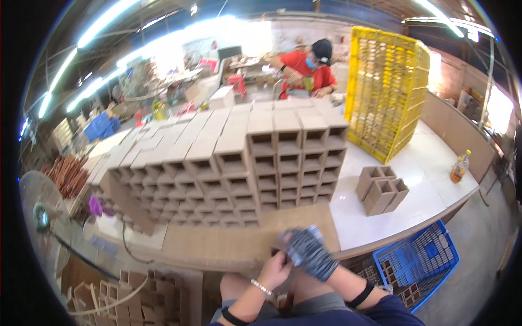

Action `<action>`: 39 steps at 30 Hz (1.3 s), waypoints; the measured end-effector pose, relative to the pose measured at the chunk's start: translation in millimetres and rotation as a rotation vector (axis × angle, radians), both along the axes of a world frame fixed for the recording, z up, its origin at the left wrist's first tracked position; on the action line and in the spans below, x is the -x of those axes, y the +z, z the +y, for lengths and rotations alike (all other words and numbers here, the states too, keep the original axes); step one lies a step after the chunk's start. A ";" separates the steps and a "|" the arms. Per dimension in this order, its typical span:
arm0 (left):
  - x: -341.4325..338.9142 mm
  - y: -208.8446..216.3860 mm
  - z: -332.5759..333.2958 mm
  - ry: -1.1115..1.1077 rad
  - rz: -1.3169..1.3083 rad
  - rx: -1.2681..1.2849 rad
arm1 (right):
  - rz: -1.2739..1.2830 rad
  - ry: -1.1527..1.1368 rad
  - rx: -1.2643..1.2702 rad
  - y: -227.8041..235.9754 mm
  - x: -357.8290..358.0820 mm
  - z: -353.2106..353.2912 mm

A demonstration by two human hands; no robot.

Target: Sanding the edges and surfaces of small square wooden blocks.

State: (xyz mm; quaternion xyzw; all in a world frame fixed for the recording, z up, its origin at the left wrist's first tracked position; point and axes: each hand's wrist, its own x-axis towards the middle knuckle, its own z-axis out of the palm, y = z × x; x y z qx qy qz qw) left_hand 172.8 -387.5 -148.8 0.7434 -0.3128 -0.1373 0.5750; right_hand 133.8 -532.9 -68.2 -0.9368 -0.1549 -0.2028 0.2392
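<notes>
Low in the middle, at the table's near edge, my two hands meet. My left hand (275, 270), bare with a beaded bracelet, has its fingers closed in a pinch. My right hand (312, 254) wears a dark grey knit glove, and its fingers curl round something greyish. Glove and fingers hide most of that thing, and blur keeps me from telling its kind. Just beyond my hands lies a brown board (217, 242). On it rises a large stack of square, hollow brown boxes (234, 185), their open ends facing me.
Several similar boxes (379, 196) stand upright on the white tabletop (348, 228). Behind them rises a tall yellow plastic crate (380, 92); a bottle (460, 166) stands far right. A blue crate (429, 261) sits low right, more boxes (141, 296) low left. Across the table works a person in red (304, 70).
</notes>
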 end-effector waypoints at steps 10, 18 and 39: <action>-7.1 4.1 8.9 -0.124 0.115 -0.181 | -0.045 -0.124 0.254 -27.3 -8.1 -18.9; -1.7 17.0 7.6 -0.068 0.401 0.332 | 0.008 -0.368 0.216 -76.1 -5.7 -41.6; 12.0 16.7 -9.2 0.169 -0.173 0.058 | 0.093 -0.205 0.224 -32.7 -15.5 -22.2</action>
